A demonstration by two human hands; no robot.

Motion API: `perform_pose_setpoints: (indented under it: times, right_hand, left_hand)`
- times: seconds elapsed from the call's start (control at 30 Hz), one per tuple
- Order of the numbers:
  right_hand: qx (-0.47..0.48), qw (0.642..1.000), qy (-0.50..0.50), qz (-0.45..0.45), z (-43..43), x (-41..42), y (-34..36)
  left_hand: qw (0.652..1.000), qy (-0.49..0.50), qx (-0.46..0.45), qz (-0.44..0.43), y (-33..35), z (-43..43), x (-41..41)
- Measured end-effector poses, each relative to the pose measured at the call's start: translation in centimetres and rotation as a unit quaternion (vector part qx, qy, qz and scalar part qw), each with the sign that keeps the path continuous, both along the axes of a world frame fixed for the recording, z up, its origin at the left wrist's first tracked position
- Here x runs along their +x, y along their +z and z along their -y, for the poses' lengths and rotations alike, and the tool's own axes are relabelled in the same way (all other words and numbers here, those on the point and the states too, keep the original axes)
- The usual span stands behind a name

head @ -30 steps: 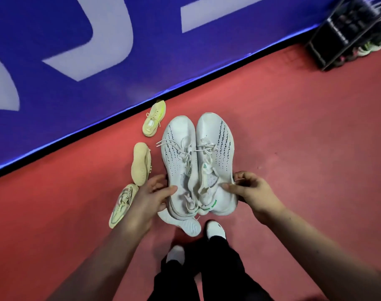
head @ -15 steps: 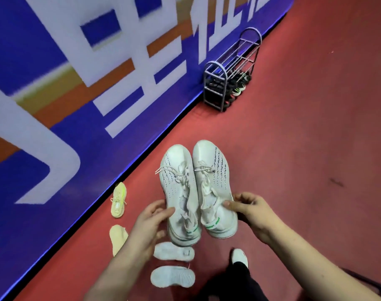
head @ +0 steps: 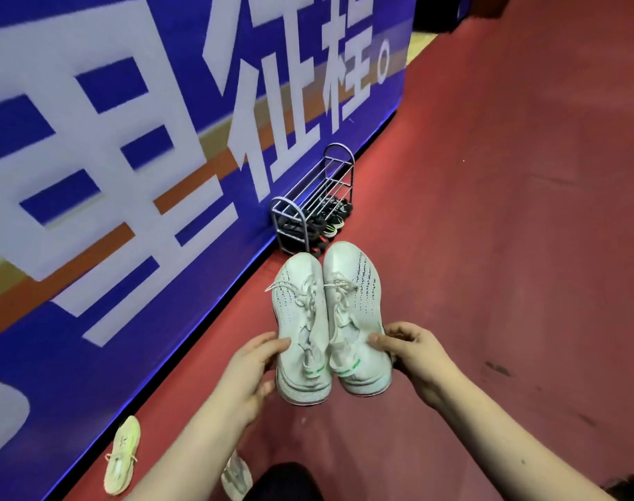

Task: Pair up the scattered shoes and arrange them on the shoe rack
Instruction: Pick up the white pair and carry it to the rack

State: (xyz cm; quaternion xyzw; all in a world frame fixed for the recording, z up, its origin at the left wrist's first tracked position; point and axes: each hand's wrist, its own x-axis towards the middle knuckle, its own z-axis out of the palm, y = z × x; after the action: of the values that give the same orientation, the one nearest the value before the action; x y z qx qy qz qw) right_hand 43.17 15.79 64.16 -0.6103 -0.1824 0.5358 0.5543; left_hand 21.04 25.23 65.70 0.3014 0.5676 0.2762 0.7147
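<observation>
Pale yellow-green knit sneaker (head: 122,455) has dropped to the bottom-left corner, left behind on the red floor (head: 489,283). Left hand (head: 252,370) grips one heel of the white knit lace-up sneakers (head: 308,301), held together as before. Their toes now point at the grey wire shoe rack (head: 319,197), way closer than a second ago. Right hand (head: 413,352) grips the other heel. I'd say shelving comes next.

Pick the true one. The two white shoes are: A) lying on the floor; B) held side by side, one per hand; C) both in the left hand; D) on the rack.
B: left hand grips the left white shoe, right hand the right white shoe.
</observation>
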Motion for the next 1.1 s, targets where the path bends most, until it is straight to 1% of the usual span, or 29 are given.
perform_pose_setpoints:
  times: [0.2, 0.37, 0.5, 0.63, 0.7, 0.8, 0.93, 1.0, 1.1]
  right_hand:
    - [-0.001, 1.000, -0.008, -0.006, -6.7, 7.1, 0.0]
    - [-0.037, 0.999, -0.001, 0.010, -16.5, 13.6, -1.2]
    - [-0.056, 0.998, -0.006, 0.015, -24.6, 19.8, -1.0]
    - [-0.073, 0.996, -0.007, 0.040, -30.4, 26.3, -0.9]
    - [-0.082, 0.996, -0.014, 0.038, -33.0, 29.2, -1.1]
    - [-0.084, 0.996, -0.012, 0.040, -38.2, 34.9, -2.1]
    - [-0.098, 0.994, 0.022, 0.049, -45.2, 41.8, -4.4]
    - [-0.110, 0.992, 0.051, 0.036, -49.6, 45.6, -5.8]
    - [-0.131, 0.987, 0.087, 0.045, -55.3, 49.7, -7.2]
  left_hand:
    - [1.000, -0.013, -0.001, 0.003, -0.3, -7.3, 7.2]
    - [1.000, -0.004, -0.015, 0.014, -2.7, -16.5, 13.5]
    - [0.998, -0.043, -0.039, 0.011, -4.4, -25.0, 19.3]
    - [0.996, -0.055, -0.066, 0.001, -5.2, -31.3, 26.0]
    - [0.995, -0.056, -0.080, 0.002, -5.6, -34.0, 29.2]
    - [0.995, -0.060, -0.079, -0.009, -6.7, -39.2, 34.8]
    - [0.996, -0.033, -0.079, -0.017, -7.9, -44.7, 41.3]
    - [0.996, 0.008, -0.090, -0.024, -9.0, -47.5, 44.9]
    - [0.993, 0.052, -0.100, -0.024, -10.2, -51.0, 48.5]
